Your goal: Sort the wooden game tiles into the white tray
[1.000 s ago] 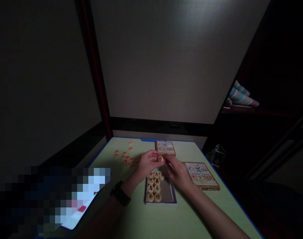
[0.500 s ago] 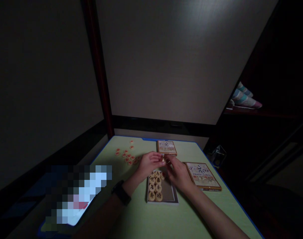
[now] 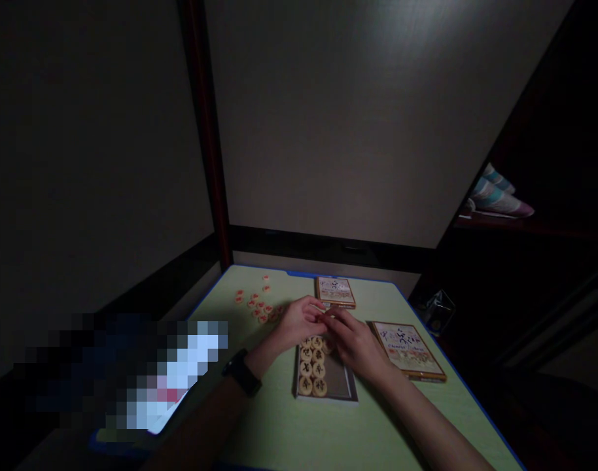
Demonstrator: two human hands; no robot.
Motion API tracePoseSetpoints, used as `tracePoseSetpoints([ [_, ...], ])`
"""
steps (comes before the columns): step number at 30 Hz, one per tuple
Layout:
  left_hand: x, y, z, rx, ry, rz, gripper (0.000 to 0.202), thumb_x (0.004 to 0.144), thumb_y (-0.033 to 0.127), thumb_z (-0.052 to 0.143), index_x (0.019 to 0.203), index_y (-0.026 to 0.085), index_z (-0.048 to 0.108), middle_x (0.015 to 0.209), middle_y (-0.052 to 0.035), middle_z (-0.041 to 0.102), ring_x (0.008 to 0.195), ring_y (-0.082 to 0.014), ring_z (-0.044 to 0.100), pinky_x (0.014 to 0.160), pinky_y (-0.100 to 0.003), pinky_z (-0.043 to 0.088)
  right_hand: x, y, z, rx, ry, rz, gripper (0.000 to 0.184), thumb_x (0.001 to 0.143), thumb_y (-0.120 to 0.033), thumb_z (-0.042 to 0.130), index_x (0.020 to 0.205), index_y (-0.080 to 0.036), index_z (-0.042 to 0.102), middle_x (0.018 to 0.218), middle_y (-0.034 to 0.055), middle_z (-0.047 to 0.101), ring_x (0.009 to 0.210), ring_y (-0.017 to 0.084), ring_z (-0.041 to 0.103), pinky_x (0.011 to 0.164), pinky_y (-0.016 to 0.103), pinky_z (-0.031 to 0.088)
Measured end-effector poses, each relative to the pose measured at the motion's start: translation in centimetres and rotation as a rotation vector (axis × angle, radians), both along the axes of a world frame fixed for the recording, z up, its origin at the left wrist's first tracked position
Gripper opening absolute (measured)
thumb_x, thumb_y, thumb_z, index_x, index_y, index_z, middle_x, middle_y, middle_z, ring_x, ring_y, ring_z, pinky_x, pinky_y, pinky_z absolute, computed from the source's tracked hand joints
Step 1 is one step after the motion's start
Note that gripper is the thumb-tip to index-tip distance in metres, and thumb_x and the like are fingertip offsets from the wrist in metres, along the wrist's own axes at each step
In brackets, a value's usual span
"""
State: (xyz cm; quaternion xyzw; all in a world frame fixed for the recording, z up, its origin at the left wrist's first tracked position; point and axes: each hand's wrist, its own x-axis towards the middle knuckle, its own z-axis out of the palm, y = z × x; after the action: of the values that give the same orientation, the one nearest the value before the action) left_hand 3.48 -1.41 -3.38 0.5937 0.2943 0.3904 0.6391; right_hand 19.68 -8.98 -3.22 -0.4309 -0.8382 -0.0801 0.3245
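Left hand (image 3: pixel 299 319), right hand (image 3: pixel 356 340) meet fingertip to fingertip mid-frame, lower than second ago, now over far end of tray (image 3: pixel 341 384). Earlier-visible disc between them hidden; fingers curled, grip cannot tell. Black discs (image 3: pixel 312 367) in tray; red discs (image 3: pixel 256 305) loose, left.

One cam, head-worn: looks fwd & down over green table (image 3: pixel 279 432); left hand (image 3: pixel 299 322), right hand (image 3: pixel 358 341) near, low-centre; wall (image 3: pixel 352 131) fills top.

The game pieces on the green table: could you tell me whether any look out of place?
Yes: red-marked pieces lie scattered on the table, far left, while black-marked pieces sit in neat rows inside the tray.
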Motion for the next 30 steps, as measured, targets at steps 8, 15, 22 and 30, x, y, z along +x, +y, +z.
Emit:
tracePoseSetpoints([
  [8, -0.7, -0.9, 0.7, -0.093, -0.174, -0.097, 0.046, 0.057, 0.03, 0.088, 0.089, 0.014, 0.059, 0.081, -0.0041, 0.07, 0.076, -0.0155, 0.067, 0.073, -0.028, 0.051, 0.1, -0.1, -0.1, 0.076, 0.115, -0.077, 0.027, 0.095, -0.021, 0.047, 0.121, -0.02, 0.058, 0.11, 0.0132, 0.065, 0.098, 0.023, 0.066, 0.081, 0.035, 0.059],
  [15, -1.1, -1.2, 1.2, -0.168, -0.237, -0.138, 0.045, 0.055, 0.026, 0.089, 0.088, 0.012, 0.063, 0.084, -0.0052, 0.069, 0.078, -0.0155, 0.067, 0.076, -0.027, 0.051, -0.8, -0.4, 0.5, 0.117, 0.287, -0.022, 0.023, 0.093, -0.023, 0.053, 0.114, -0.022, 0.063, 0.107, 0.0106, 0.067, 0.098, 0.021, 0.066, 0.084, 0.035, 0.059],
  [22, -2.2, 0.5, 0.9, -0.101, -0.078, -0.248, 0.043, 0.048, 0.024, 0.091, 0.083, 0.01, 0.07, 0.078, -0.0051, 0.073, 0.07, -0.0145, 0.067, 0.072, -0.026, 0.051, -0.7, -0.4, 1.4, -0.108, 0.429, 0.104, 0.016, 0.089, -0.019, 0.06, 0.103, -0.022, 0.067, 0.107, 0.0093, 0.067, 0.094, 0.02, 0.066, 0.076, 0.034, 0.059],
  [30, -3.1, 0.4, 1.3, -0.024, 0.146, -0.396, 0.036, 0.051, 0.027, 0.089, 0.081, 0.014, 0.074, 0.075, -0.0032, 0.074, 0.069, -0.0162, 0.068, 0.067, -0.025, 0.051, -0.4, -0.7, 2.3, -0.346, 0.292, 0.14, 0.028, 0.08, -0.017, 0.072, 0.107, -0.025, 0.072, 0.086, 0.0016, 0.057, 0.075, 0.015, 0.058, 0.066, 0.028, 0.052],
])
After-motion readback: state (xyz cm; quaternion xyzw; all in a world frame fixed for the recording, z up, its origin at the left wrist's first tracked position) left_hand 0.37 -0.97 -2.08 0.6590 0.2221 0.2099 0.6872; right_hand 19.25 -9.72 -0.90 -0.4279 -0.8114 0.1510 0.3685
